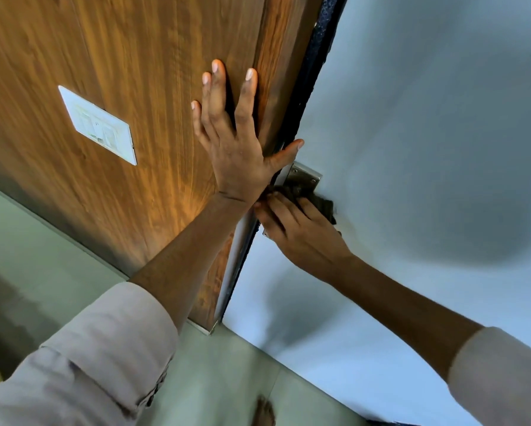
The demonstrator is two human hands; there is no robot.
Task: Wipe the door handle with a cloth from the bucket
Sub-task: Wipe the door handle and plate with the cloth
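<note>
My left hand [230,130] lies flat with fingers spread against the brown wooden panel [119,72], its thumb reaching over the dark edge. Just below it my right hand [298,229] presses a dark grey cloth [319,204] against a metal plate with screws [304,176] on the pale blue door [427,133]. The cloth and my fingers hide most of the metal fitting, so the handle's shape cannot be made out. No bucket is in view.
A white switch plate [98,124] is set in the wooden panel at the left. A metal strip [236,253] runs down the panel's edge beside the door. Greenish floor tiles [221,379] lie below, with a foot [264,412] at the bottom edge.
</note>
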